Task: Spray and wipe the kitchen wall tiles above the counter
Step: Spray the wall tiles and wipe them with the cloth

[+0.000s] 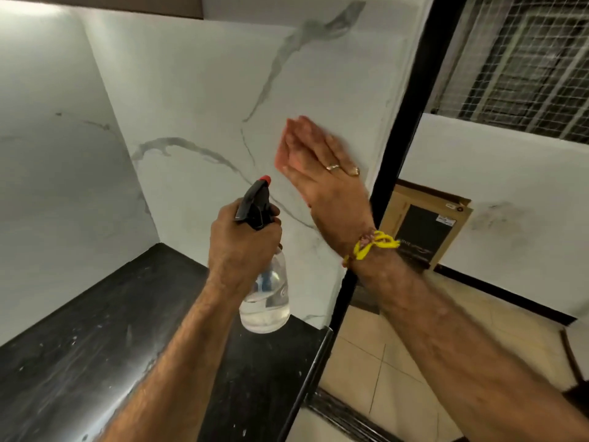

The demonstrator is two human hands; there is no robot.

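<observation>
The wall tiles [204, 90] are white marble with grey veins, rising above a black counter [95, 330]. My left hand [242, 240] grips a clear spray bottle [266, 298] by its black trigger head, whose red nozzle points up at the wall. My right hand [322, 173] lies flat with straight fingers against the tile, pressing a pink cloth [280, 151] whose edge shows beside the fingers. The hand is slightly blurred. A yellow thread is tied round the right wrist.
A black vertical frame [401, 138] ends the tiled wall at the right. Beyond it lie a beige tiled floor [382, 362], a cardboard box [424, 224] against a white wall, and a meshed window [526, 59] above.
</observation>
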